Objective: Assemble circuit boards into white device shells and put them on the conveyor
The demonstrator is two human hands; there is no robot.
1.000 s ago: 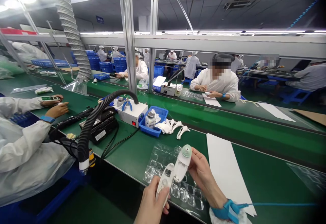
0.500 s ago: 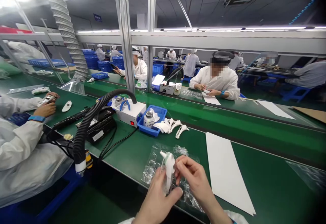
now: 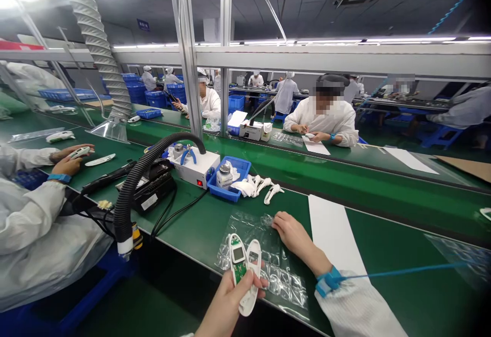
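Note:
My left hand (image 3: 230, 296) is closed around two white shell halves of a handheld device that looks like an ear thermometer. One half (image 3: 237, 255) carries a green circuit board and a small square screen. The other half (image 3: 251, 296), a white cover with a window opening, lies beside it under my thumb. My right hand (image 3: 291, 232) rests at the far edge of a clear plastic blister sheet (image 3: 284, 278), fingers curled down over a small heap of clear pieces (image 3: 266, 219). What its fingertips pinch, if anything, is hidden. A blue wrist strap (image 3: 329, 281) with a cord circles my right wrist.
White curved parts (image 3: 273, 194) lie beside a blue tray (image 3: 218, 192) holding a metal-capped bottle. A white box (image 3: 195, 168) with a red switch and a black hose (image 3: 126, 194) stand left. White card (image 3: 333, 229) lies right. A co-worker's hands (image 3: 71, 160) work at left.
My left hand has turned the device, so its board and screen now show with the cover alongside. My right hand has left it and moved up to the clear pieces.

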